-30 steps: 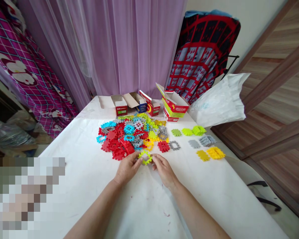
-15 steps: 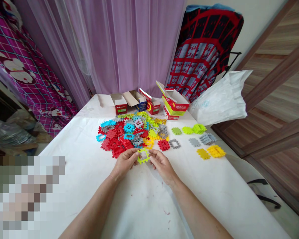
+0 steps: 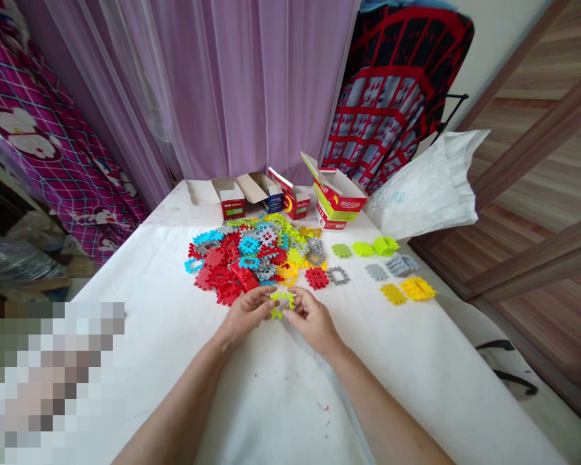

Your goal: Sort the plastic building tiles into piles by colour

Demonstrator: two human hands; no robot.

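Between my two hands is a yellow-green interlocking plastic building piece (image 3: 283, 298), a notched frame with an open middle. My left hand (image 3: 246, 314) pinches its left side with thumb and fingers. On its right side, my right hand (image 3: 314, 321) grips it the same way, the thumb near the lower edge. Just beyond my hands lies a heap of similar notched pieces in red, blue, grey, yellow and green, with red pieces (image 3: 217, 268) nearest my left hand. A red windowed piece (image 3: 317, 278) and a grey frame piece (image 3: 338, 276) lie apart, past my right hand.
To the right lie green pieces (image 3: 386, 245), grey pieces (image 3: 401, 264) and yellow pieces (image 3: 417, 289) in small groups. Several opened cardboard boxes (image 3: 341, 200) line the table's far edge. A white bag (image 3: 426, 187) stands at the right edge of the white-covered table (image 3: 140, 361).
The yellow-green piece has turned in my hands, and my right thumb has moved across its lower edge. The view has shifted slightly; the heap and boxes stay put.
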